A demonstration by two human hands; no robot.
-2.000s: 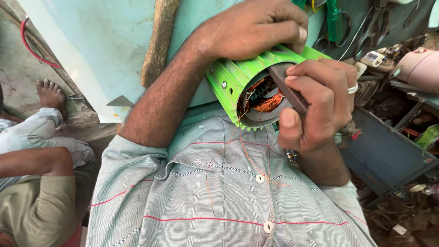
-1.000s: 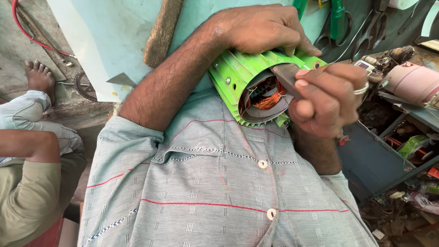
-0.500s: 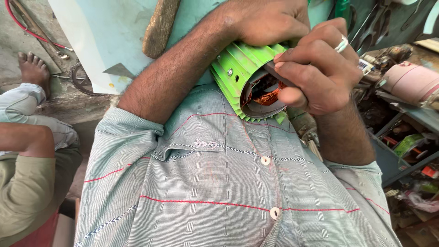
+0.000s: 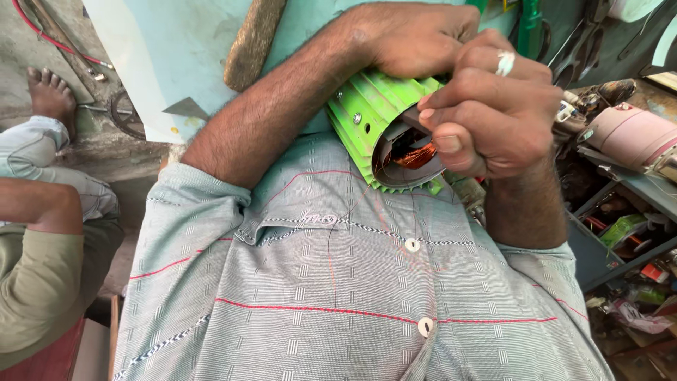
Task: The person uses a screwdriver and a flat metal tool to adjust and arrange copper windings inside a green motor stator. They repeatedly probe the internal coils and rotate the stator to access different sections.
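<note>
Up close, left hand (image 4: 416, 35) gripping green motor housing (image 4: 367, 116), right hand (image 4: 493, 113) pinching dark tool (image 4: 412, 118)

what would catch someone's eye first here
The bright green finned motor housing at centre top, pressed against the chest, with copper windings showing in its open end. The left hand grips it from above, while the right hand, wearing a ring, pokes a dark flat tool into the opening.
</note>
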